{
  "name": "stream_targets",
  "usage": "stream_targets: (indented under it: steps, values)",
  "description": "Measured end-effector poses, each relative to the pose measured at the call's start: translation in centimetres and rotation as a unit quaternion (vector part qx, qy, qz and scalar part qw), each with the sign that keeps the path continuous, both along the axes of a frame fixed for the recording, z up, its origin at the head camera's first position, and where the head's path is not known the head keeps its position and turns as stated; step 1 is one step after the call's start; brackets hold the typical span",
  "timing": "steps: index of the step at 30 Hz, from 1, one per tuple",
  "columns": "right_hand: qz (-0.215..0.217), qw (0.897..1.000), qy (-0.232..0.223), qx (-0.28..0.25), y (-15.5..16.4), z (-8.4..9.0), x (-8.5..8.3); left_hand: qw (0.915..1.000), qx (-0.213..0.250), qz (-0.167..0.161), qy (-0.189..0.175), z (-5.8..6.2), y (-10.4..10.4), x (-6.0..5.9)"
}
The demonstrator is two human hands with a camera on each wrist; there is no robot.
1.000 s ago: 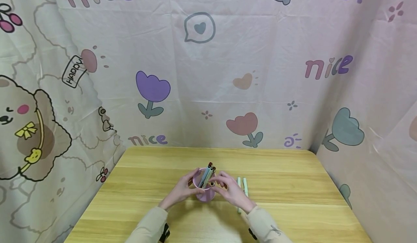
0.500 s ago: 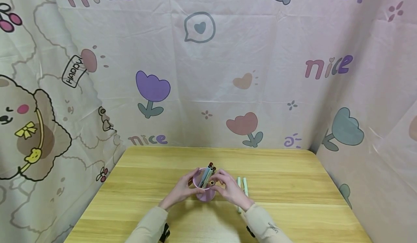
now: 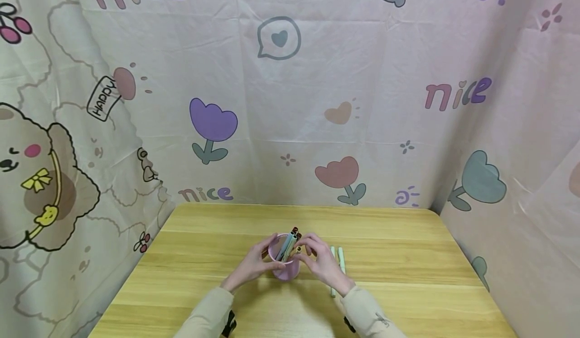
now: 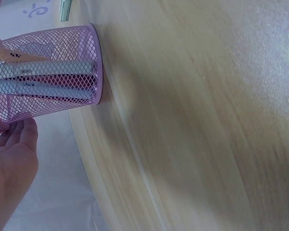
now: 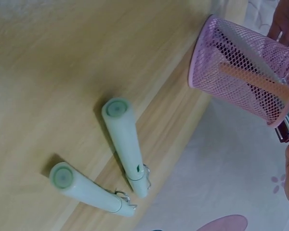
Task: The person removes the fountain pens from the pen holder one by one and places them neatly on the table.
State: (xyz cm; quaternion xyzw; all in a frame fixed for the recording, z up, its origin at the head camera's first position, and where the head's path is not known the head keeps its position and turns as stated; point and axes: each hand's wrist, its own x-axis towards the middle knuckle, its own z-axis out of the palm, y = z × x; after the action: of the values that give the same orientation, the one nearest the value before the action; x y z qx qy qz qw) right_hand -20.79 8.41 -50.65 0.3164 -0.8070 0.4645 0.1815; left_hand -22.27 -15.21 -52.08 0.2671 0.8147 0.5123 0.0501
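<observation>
My left hand cups the near left side of the pink mesh pen cup, fingers curved round its wall so that grip is clamped on the cup, which stands upright near the middle of the desk, a little toward the near edge. My right hand is at the cup's right rim with its fingertips pinched on an orange pen, so that grip is closed on the pen, whose lower end already sits inside the mesh and leans across it. Several other pens stand in the cup and lean toward the far edge, their tips above the rim. Two pale green pens lie side by side on the desk just right of my right hand, pointing from the near edge toward the far one. To do this well, I judge I should keep my left palm firm against the mesh so the light cup cannot tip or slide, and steer the orange pen down along the inside wall rather than across the others, since it could jam against their barrels. I would let go only once its tip rests on the bottom; whether it has reached there I cannot tell from here
</observation>
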Motion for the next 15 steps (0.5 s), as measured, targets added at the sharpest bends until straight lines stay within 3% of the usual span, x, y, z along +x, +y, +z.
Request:
stream_targets:
  steps: [6, 15]
  values:
    - [0.004, 0.999, 0.004, -0.038, 0.1, 0.4, 0.1, 1.0000, -0.001, -0.001, 0.003, -0.1, 0.0, -0.1]
    - [0.005, 0.995, 0.059, -0.082, 0.3, 1.6, 0.7, 1.0000, 0.000, 0.001, 0.005, 0.0, 0.0, -0.1]
